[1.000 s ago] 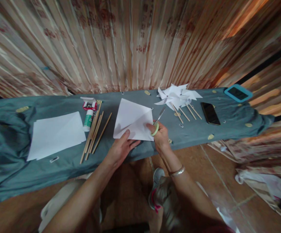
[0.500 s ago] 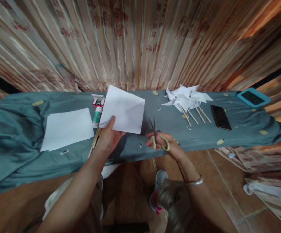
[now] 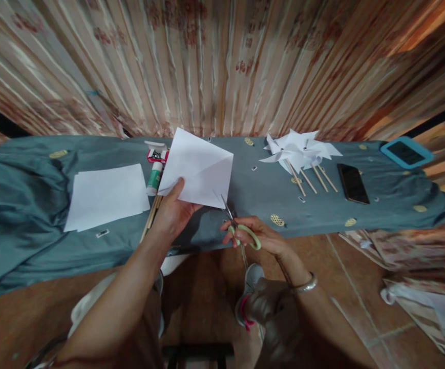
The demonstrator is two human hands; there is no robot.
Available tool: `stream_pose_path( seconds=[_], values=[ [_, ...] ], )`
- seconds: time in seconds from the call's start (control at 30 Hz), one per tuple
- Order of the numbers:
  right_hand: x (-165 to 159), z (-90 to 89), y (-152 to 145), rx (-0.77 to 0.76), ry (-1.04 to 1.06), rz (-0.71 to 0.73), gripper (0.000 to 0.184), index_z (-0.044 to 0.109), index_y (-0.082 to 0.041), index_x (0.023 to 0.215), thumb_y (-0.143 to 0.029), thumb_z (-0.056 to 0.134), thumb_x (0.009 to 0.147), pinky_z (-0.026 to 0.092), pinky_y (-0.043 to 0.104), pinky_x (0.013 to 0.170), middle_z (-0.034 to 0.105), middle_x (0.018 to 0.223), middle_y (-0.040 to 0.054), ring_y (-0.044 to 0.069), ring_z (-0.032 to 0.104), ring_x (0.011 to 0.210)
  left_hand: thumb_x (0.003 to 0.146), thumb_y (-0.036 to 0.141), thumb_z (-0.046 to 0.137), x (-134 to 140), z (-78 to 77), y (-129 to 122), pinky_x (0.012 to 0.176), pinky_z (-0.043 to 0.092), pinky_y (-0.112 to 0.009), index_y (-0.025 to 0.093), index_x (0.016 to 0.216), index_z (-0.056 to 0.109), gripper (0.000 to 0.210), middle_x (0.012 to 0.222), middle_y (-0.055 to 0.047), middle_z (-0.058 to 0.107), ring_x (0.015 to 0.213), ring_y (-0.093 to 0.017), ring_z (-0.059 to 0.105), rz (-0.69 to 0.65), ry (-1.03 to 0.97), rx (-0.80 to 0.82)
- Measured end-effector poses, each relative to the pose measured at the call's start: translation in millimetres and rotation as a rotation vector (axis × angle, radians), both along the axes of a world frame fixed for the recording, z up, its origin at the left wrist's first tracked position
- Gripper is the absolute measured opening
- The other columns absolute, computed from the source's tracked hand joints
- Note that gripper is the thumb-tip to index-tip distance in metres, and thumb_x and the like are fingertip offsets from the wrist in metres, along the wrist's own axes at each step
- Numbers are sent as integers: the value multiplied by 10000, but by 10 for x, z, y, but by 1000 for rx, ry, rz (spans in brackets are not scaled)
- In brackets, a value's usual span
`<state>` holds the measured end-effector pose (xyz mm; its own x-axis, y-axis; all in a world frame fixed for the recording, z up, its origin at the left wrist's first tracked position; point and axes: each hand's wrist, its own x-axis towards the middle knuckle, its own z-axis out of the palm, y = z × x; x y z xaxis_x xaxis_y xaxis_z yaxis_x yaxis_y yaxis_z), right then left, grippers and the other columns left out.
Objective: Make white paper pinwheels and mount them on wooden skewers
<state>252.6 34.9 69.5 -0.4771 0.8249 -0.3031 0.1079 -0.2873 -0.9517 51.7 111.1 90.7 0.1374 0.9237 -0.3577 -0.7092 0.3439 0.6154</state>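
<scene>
A square sheet of white paper (image 3: 201, 164) with faint creases is held up by my left hand (image 3: 174, 210), thumb on top and fingers beneath. My right hand (image 3: 255, 230) grips green-handled scissors (image 3: 248, 236), its fingers in the loops. The scissor blades are parted and reach the paper's lower right corner, one blade seen over the sheet. Under and left of the paper, a glue stick (image 3: 154, 178) and a small red box of metal pins (image 3: 156, 154) are partly beside its edge. Wooden sticks (image 3: 151, 218) lie beneath my left wrist.
A stack of white paper (image 3: 107, 197) lies to the left on the teal cloth (image 3: 214, 230). Several paper pinwheels (image 3: 299, 148) on sticks lie right of centre. Further right are a black phone (image 3: 353, 183) and a blue-framed tablet (image 3: 406, 152). A curtain hangs behind.
My right hand has moved the scissors left and tilted them, bringing the blades to the paper's lower right corner. My left hand still holds the paper in much the same place.
</scene>
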Motion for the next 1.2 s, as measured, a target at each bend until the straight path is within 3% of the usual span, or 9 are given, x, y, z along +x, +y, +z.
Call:
stream_pose_path(
  seconds=[0.23, 0.5, 1.2],
  values=[
    [-14, 34, -22, -8, 7, -9, 698, 642, -76, 1052, -692, 665, 725, 453, 267, 617, 672, 846, 92, 115, 538, 652, 945, 191, 482, -19, -26, 8, 854, 592, -361, 186, 1151, 624, 251, 909, -32, 753, 811, -160, 703, -8, 6, 25],
    [0, 24, -6, 4, -21, -11, 687, 653, -78, 1069, -679, 663, 736, 482, 269, 625, 680, 851, 88, 123, 566, 667, 909, 199, 535, 6, -29, -37, 912, 564, -395, 235, 1180, 631, 290, 1040, -55, 747, 1017, -219, 686, -42, 44, 59],
    [-7, 46, 2, 5, -5, 6, 653, 650, -76, 1063, -651, 664, 755, 504, 276, 628, 676, 822, 80, 124, 570, 662, 920, 208, 504, 25, -9, -57, 952, 548, -447, 218, 1181, 624, 287, 1150, -61, 719, 1120, -240, 649, -54, 131, 47]
  ],
)
